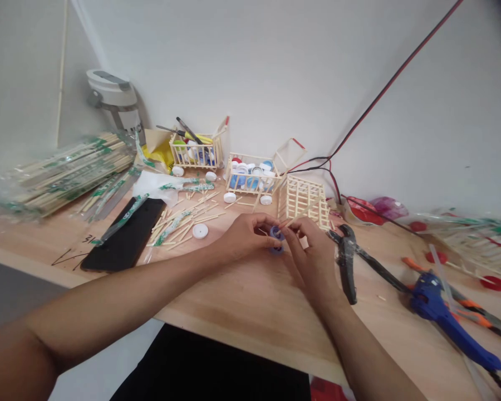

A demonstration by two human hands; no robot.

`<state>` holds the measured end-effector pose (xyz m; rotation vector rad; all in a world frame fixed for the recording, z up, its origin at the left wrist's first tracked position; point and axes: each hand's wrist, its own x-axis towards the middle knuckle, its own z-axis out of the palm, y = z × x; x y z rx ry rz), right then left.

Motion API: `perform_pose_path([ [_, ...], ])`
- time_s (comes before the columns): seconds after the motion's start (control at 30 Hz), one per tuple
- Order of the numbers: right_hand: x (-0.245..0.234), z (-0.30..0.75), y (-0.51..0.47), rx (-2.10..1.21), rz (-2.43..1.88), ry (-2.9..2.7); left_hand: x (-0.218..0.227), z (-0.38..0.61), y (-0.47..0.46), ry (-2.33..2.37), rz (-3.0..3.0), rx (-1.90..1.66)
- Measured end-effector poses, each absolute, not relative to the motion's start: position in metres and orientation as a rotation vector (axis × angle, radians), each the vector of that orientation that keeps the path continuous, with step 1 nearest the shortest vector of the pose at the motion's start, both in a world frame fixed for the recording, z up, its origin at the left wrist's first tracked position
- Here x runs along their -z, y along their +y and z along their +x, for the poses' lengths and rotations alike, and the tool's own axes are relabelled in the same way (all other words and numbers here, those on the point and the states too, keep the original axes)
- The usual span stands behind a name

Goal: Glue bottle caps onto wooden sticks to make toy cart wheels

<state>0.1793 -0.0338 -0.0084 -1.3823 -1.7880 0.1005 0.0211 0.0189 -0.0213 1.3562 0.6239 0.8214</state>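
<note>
Near the middle of the table my left hand (248,236) grips a small blue-purple bottle cap (276,245) between thumb and fingers. Close beside it, my right hand (311,248) pinches a thin wooden stick (304,215) whose near end meets the cap; whether it passes into the cap is hidden by the fingers. Behind my right hand leans a lattice panel of wooden sticks (304,195). A white bottle cap (200,230) lies left of my left hand, among loose cut sticks (187,223).
Two small stick carts (198,153) on white cap wheels, filled with caps, stand against the wall. At left are bagged chopsticks (75,172), a black phone-like slab (123,239) and a lidded container (114,103). Pliers (347,262) and a blue glue gun (442,312) lie right.
</note>
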Motion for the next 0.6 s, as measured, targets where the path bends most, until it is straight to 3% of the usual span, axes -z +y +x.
perform_pose_path([
  [0.6, 0.0088, 0.1792, -0.0331, -0.117, -1.411, -1.756, 0.0254, 0.0215, 0.0203, 0.632, 1.387, -0.828],
])
